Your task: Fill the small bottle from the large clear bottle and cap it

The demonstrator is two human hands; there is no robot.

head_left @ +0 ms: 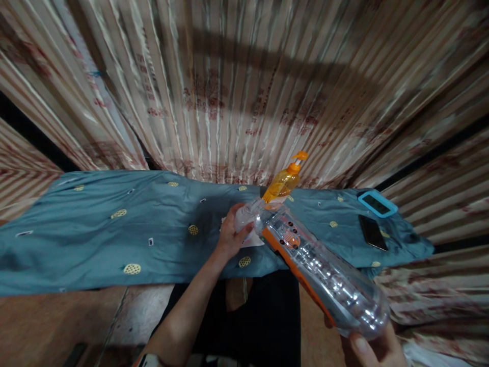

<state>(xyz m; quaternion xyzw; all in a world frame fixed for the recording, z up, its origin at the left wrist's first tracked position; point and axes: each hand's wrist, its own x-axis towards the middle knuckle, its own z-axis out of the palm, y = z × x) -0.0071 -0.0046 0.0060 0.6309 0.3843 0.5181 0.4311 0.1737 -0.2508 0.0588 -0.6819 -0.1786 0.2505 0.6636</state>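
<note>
My left hand (229, 234) is closed round a small clear bottle (246, 214), its mouth turned to the right. My right hand (367, 346) grips the base of a large clear plastic bottle (328, 267) with an orange and grey label. The large bottle is tilted, its neck pointing up-left and meeting the small bottle's mouth in view; whether they touch, I cannot tell. Just behind the two necks stands a pump bottle (282, 184) of yellow liquid with an orange pump head. Something white, like paper (252, 240), lies under my left hand.
A teal cloth with pineapple prints (95, 234) covers the table. Toward its right end lie a blue-framed device (378, 204) and a dark phone (372, 232). A pleated, patterned curtain (237, 102) hangs close behind the table and along the right side.
</note>
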